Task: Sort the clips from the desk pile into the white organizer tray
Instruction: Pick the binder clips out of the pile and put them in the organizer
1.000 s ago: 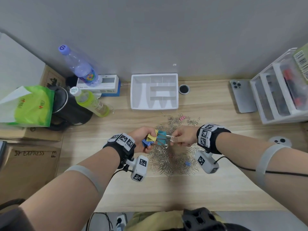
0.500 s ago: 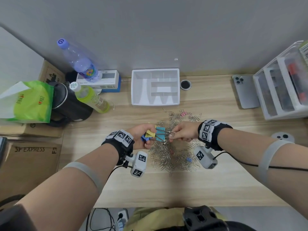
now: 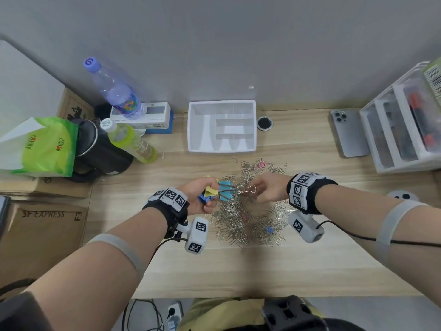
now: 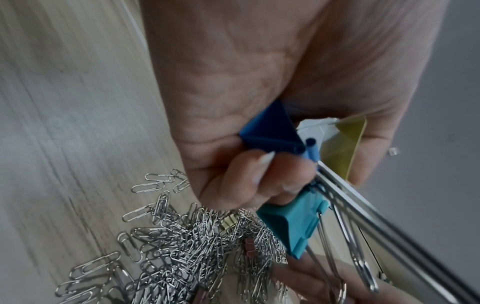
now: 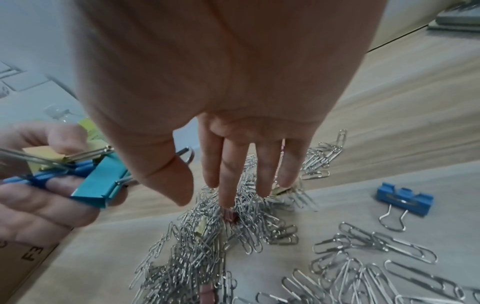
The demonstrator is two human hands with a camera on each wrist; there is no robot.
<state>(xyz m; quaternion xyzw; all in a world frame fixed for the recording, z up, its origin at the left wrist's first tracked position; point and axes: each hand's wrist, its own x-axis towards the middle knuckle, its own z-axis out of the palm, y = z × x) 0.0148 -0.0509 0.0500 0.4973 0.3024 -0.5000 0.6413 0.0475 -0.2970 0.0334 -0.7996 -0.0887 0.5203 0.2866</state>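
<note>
Left hand [image 3: 200, 196] grips three binder clips [image 3: 218, 191]; right hand [image 3: 267, 188], fingers spread, at 3 o'clock. Overfull grip may drop one into the paperclip pile [image 3: 248, 225].

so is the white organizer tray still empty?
Empty. In the head view every compartment of the white organizer tray shows bare white floor; the paper clips still lie on the desk.

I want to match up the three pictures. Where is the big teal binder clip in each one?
Head: the teal binder clip sits mid-picture, held by the left hand, above the paper clip pile.
Left wrist: low and right of centre, below the curled fingers.
Right wrist: at the left edge, mid-height, in the left hand.
Shared landmark: the silver paper clip pile on the desk shows in all three views.
</note>
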